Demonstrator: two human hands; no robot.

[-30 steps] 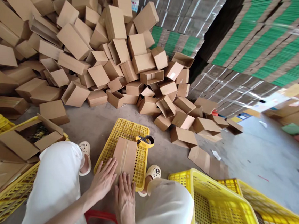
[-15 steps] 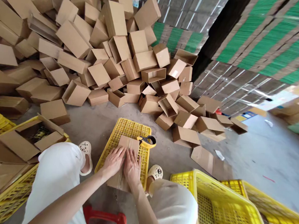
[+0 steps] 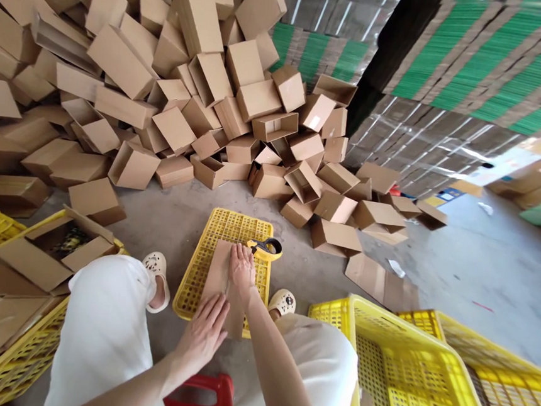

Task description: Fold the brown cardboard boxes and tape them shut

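Note:
A closed brown cardboard box (image 3: 217, 273) lies lengthwise on an upturned yellow plastic crate (image 3: 199, 257) between my feet. My left hand (image 3: 207, 324) rests flat with outstretched fingers over the near left part of the box's top. My right hand (image 3: 243, 267) lies flat near the far end, its fingers along the middle seam. A yellow and black tape dispenser (image 3: 269, 249) sits on the crate's right edge, just beyond my right hand. Neither hand grips anything.
Heaped cardboard boxes (image 3: 173, 128) fill the far left and middle. Yellow crates stand at my right (image 3: 395, 372) and left (image 3: 33, 340); an open box (image 3: 42, 259) sits on the left one. Strapped cardboard stacks (image 3: 482, 57) rise at the back right. A red plastic piece (image 3: 223, 391) is below me.
My left hand has slid back toward me along the box, while my right hand has moved to the far end. Both were side by side at the seam before. The view has shifted slightly.

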